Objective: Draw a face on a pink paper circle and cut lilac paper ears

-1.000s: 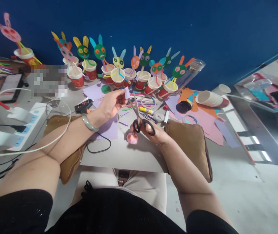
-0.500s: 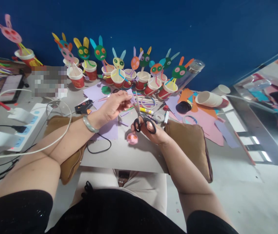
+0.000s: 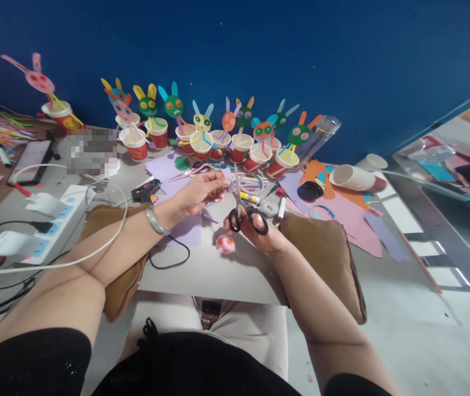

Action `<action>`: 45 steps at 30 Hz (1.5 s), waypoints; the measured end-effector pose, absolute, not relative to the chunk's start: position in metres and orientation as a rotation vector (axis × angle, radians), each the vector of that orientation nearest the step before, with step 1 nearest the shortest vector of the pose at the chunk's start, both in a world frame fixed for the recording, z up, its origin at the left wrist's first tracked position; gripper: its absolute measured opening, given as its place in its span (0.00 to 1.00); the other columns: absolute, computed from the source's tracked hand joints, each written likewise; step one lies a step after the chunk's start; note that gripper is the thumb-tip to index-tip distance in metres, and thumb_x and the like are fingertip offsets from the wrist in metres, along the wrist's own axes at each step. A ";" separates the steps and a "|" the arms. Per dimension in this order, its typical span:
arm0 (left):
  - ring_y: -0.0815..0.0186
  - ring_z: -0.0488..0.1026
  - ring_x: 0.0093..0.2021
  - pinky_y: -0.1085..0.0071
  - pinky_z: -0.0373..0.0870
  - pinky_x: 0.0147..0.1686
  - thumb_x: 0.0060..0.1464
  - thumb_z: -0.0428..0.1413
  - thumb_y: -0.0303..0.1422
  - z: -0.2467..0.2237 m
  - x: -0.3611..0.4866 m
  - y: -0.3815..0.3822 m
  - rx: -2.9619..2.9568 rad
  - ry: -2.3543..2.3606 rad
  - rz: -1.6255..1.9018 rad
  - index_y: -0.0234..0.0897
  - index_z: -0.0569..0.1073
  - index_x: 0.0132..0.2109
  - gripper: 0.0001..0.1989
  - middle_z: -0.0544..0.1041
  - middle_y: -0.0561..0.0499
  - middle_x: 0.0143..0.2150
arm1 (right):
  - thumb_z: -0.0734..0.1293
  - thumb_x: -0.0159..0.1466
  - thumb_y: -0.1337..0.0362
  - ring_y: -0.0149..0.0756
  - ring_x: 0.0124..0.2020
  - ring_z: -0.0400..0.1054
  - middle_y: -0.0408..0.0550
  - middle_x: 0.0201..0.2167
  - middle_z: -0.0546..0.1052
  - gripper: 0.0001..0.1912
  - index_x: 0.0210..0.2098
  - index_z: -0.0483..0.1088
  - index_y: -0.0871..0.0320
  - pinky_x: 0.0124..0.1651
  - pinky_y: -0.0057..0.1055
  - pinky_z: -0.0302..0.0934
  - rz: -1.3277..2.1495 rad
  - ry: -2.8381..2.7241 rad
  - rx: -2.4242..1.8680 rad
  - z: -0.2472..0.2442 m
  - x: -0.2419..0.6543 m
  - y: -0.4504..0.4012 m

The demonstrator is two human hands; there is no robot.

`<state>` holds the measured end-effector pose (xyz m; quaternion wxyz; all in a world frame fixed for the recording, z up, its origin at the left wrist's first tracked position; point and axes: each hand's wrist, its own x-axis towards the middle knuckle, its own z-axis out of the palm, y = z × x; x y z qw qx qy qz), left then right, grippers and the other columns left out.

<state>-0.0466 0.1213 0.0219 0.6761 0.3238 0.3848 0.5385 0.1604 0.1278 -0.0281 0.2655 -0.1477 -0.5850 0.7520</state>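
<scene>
My left hand (image 3: pixel 202 192) pinches a small piece of purple paper (image 3: pixel 228 177) over the middle of the table. Black-handled scissors (image 3: pixel 238 192) are in my right hand (image 3: pixel 260 231), their blades pointing up beside the paper. Below the scissors, a small pink paper face (image 3: pixel 225 244) with orange eyes lies on the grey table (image 3: pixel 210 275). Larger purple paper (image 3: pixel 189 228) lies partly under my left hand, and a green paper circle (image 3: pixel 181 163) is on a purple sheet farther back.
Red and white cups (image 3: pixel 201 144) with paper rabbits stand along the blue wall. A glue gun (image 3: pixel 146 191), power strip (image 3: pixel 55 225) and phone (image 3: pixel 32 160) are left. Brown cushions (image 3: pixel 321 258) lie under both forearms; pink paper (image 3: pixel 354 225) is right.
The whole view has shifted, so the table and cups appear lower. My left hand has tilted the purple piece, which now shows more clearly beside the scissor blades.
</scene>
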 end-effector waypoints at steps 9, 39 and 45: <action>0.77 0.67 0.22 0.78 0.58 0.22 0.49 0.72 0.35 0.012 -0.049 0.124 0.825 0.818 1.212 0.33 0.72 0.28 0.17 0.72 0.56 0.23 | 0.66 0.61 0.29 0.38 0.33 0.66 0.48 0.33 0.73 0.34 0.36 0.69 0.57 0.38 0.36 0.62 2.030 -1.566 -0.392 -0.027 0.158 0.126; 0.77 0.67 0.20 0.79 0.59 0.21 0.44 0.75 0.35 0.019 -0.048 0.124 0.828 0.851 1.192 0.33 0.70 0.24 0.20 0.74 0.56 0.22 | 0.62 0.60 0.25 0.37 0.30 0.64 0.49 0.33 0.75 0.37 0.35 0.69 0.56 0.36 0.36 0.59 2.083 -1.565 -0.359 -0.015 0.158 0.122; 0.77 0.67 0.20 0.78 0.58 0.21 0.46 0.75 0.34 0.024 -0.048 0.123 0.818 0.884 1.185 0.33 0.69 0.25 0.21 0.75 0.55 0.23 | 0.61 0.59 0.24 0.37 0.30 0.62 0.47 0.31 0.73 0.38 0.34 0.68 0.55 0.35 0.35 0.58 2.083 -1.580 -0.362 -0.014 0.159 0.121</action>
